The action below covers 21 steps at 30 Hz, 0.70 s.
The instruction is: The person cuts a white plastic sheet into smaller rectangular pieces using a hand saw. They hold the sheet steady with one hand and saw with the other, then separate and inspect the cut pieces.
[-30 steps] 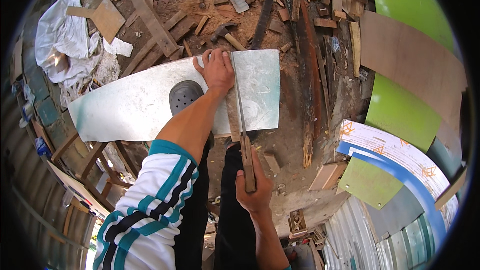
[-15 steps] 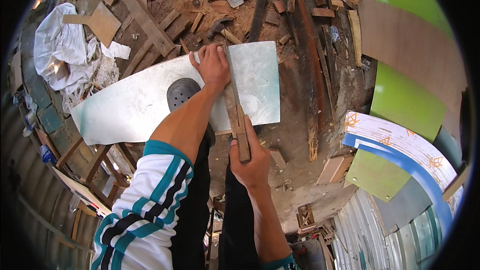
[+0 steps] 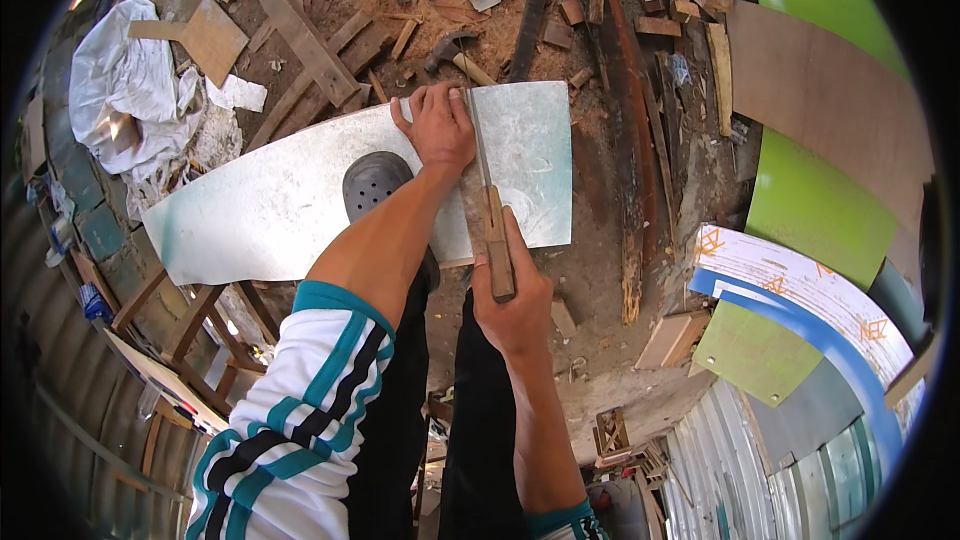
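A white, teal-tinted panel with a curved outline lies across in front of me, pinned by my grey clog. Near its right end, a narrow brown wooden strip crosses it. My left hand presses the strip's far part, fingers curled at the panel's far edge. My right hand grips the wooden handle of a long tool with a thin metal blade. That blade runs along the strip's right side; its edge shape cannot be made out.
A claw hammer lies among sawdust and scrap wood beyond the panel. Long dark beams extend at the right, near green sheets. A white plastic sack sits at the far left, a wooden frame at the near left.
My right hand has pushed the wooden-handled tool away from me along the strip. My left hand keeps its place on the panel, while the whole view has shifted slightly.
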Motion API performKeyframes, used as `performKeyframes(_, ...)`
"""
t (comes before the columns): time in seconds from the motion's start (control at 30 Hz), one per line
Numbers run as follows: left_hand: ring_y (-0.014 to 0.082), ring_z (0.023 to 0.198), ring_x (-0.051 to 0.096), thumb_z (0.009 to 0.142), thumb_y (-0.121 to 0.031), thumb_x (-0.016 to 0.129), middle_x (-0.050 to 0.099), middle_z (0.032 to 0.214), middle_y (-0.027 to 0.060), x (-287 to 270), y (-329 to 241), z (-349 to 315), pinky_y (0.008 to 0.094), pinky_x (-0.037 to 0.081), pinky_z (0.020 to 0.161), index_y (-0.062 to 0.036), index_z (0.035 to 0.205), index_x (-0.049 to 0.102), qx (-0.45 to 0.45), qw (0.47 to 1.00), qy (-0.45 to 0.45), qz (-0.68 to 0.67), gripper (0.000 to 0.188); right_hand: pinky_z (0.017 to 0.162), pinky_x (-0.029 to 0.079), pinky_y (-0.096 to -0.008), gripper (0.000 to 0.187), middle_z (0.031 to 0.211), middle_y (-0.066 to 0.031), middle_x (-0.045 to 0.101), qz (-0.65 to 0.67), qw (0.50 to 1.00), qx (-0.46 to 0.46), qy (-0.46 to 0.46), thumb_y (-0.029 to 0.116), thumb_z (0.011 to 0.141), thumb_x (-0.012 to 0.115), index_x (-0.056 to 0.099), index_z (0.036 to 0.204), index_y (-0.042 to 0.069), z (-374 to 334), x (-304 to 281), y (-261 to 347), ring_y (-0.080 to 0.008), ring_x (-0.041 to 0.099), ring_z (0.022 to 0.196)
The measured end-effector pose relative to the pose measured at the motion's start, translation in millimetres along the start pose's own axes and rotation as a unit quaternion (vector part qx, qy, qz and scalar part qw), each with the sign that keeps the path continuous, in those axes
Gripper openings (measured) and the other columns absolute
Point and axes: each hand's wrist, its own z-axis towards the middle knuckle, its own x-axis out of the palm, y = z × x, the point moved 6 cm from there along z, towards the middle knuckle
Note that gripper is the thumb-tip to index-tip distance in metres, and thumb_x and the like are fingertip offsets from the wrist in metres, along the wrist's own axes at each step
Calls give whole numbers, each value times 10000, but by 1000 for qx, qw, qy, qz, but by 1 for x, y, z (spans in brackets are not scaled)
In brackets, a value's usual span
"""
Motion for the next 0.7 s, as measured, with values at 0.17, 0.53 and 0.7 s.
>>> performKeyframes(0.17,246,1267,485,1036,-276,415,669,1126,44,-1,-3,0,547,43,1194,-127,1105,630,-7,1000,6,7,271,617,549,-308,593,873,-202,726,11,1000,19,-3,64,886,618,467,1451,-35,1,2,2,-218,721,709)
performKeyframes(0.53,259,1279,481,1035,-275,413,661,1153,50,-1,-4,2,557,51,1192,-122,1120,620,1,1000,7,17,271,582,542,-333,605,779,-224,691,12,999,-33,-14,59,875,617,452,1444,-61,4,-3,-2,-267,735,651)
performKeyframes(0.7,245,1268,489,1036,-270,415,661,1140,40,-3,-1,0,559,56,1190,-130,1121,621,6,1000,-5,17,263,606,558,-344,606,814,-242,700,1,1000,-25,-13,68,887,621,439,1449,-66,-2,0,2,-313,742,691)
